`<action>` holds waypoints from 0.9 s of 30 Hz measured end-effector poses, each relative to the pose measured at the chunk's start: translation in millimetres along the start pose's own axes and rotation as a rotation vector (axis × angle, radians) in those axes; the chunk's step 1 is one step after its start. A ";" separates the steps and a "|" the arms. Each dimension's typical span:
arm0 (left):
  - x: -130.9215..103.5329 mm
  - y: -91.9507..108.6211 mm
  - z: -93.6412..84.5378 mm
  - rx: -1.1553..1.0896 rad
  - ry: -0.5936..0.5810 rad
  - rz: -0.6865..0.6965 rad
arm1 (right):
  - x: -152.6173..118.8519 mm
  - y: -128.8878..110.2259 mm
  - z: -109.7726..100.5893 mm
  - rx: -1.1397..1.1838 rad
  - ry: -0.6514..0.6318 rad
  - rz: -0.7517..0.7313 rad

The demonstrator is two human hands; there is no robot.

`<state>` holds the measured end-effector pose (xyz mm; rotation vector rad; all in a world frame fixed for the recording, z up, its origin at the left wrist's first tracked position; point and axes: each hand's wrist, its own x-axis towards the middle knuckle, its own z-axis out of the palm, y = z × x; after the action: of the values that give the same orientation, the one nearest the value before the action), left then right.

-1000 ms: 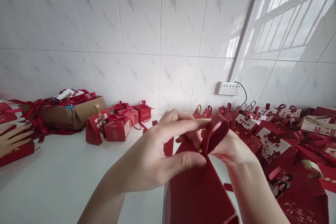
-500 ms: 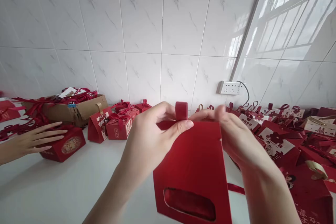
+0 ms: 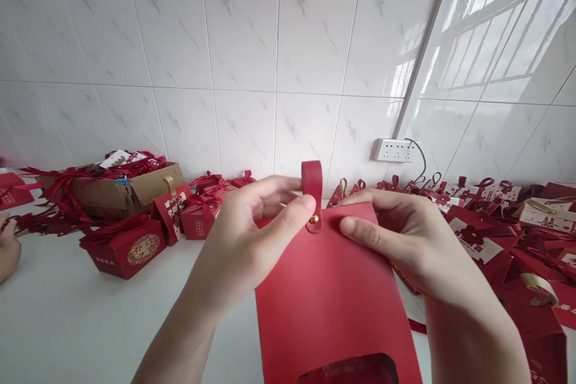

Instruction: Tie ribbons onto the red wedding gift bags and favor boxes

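A tall red gift box point(image 3: 333, 294) with a cut-out window low on its face is held up in front of me. At its top edge stands a dark red strap loop point(image 3: 312, 183), fixed by a small gold stud point(image 3: 314, 219). My left hand point(image 3: 256, 240) pinches the strap's base, thumb in front beside the stud and fingers behind. My right hand point(image 3: 400, 234) grips the box's upper right edge, thumb on the front face. The fingers behind the box are partly hidden.
A red box with gold print point(image 3: 128, 247) stands on the white table point(image 3: 90, 324), with a co-worker's hand point(image 3: 8, 246) at the far left. Behind is a cardboard carton point(image 3: 135, 192) of ribbons. Many finished-looking red boxes point(image 3: 477, 240) crowd the right. A power strip point(image 3: 396, 150) hangs on the wall.
The box has tilted, and its strap end with the gold stud now shows in front. My right thumb has come onto the face. The co-worker's hand has withdrawn left from the printed box.
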<state>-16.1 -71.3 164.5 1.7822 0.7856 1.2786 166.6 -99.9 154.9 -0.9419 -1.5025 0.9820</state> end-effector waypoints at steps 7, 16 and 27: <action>0.3 -1.4 -0.1 0.155 0.013 0.034 | -0.8 -0.8 1.1 0.031 -0.017 -0.012; 1.2 -4.0 5.6 0.127 0.066 0.071 | 0.1 1.2 -1.3 -0.008 -0.012 -0.005; 6.7 -13.5 6.9 0.233 0.327 0.348 | -30.2 -22.9 -7.5 -0.540 0.581 -0.208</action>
<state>-8.0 -60.7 154.7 1.9828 0.8560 1.8034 176.6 -135.3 166.8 -1.2817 -1.3334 0.1090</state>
